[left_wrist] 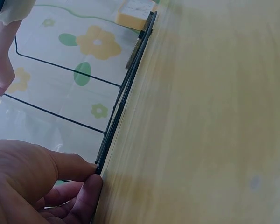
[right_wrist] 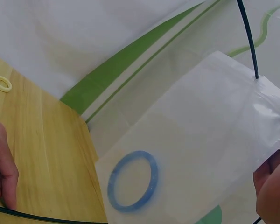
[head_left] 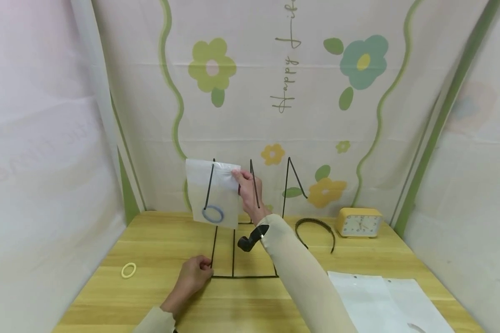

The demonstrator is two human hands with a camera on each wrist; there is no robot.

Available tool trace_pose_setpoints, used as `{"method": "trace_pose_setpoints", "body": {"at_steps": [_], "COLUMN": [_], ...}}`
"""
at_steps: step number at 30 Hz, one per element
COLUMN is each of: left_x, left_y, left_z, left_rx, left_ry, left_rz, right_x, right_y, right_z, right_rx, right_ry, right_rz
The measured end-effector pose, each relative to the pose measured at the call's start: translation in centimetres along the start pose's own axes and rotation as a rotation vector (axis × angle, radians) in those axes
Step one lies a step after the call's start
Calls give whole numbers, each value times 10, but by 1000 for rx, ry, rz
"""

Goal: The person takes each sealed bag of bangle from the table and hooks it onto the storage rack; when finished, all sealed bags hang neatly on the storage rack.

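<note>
My right hand (head_left: pixel 252 192) pinches the upper right corner of a translucent plastic bag (head_left: pixel 222 185). Inside the bag, near its bottom, lies a blue ring (right_wrist: pixel 154 179), perhaps a bangle. A black wire rack (head_left: pixel 254 277) with several angled prongs stands on the table. Its left prong (right_wrist: pixel 248 37) passes through the top of the bag, as the right wrist view shows. Down at the rack's front left corner, my left hand (head_left: pixel 193 275) pinches the base wire between thumb and finger, close to the tabletop (left_wrist: pixel 214 112).
A pale yellow ring (head_left: pixel 123 276) lies at left. Behind on the right are a dark toothed headband (head_left: pixel 314 220) and a yellow clock (head_left: pixel 361 223). White bags (head_left: pixel 368 296) lie at front right, one with a ring-like thing inside. Patterned cloth walls surround the table.
</note>
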State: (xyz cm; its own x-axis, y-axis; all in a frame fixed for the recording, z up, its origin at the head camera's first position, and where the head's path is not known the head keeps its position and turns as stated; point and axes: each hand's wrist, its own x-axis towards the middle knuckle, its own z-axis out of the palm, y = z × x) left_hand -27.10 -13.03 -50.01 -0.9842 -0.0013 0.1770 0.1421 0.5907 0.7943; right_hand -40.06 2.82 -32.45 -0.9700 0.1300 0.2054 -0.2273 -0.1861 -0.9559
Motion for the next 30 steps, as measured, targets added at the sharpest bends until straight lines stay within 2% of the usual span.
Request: {"method": "trace_pose_setpoints", "body": {"at_steps": [5, 18, 30], "left_x": [2, 1, -1], "left_y": [0, 1, 2], "left_z": [0, -1, 0], "left_rx": [3, 9, 2], "left_ry": [-6, -2, -6], "left_rz": [-2, 9, 8], "right_x": [5, 5, -7], "right_y": [1, -1, -7], "right_z": [3, 2, -9], "right_rx": [-11, -40, -96], "right_ry": [17, 13, -99], "right_rz": [-66, -59, -138]}}
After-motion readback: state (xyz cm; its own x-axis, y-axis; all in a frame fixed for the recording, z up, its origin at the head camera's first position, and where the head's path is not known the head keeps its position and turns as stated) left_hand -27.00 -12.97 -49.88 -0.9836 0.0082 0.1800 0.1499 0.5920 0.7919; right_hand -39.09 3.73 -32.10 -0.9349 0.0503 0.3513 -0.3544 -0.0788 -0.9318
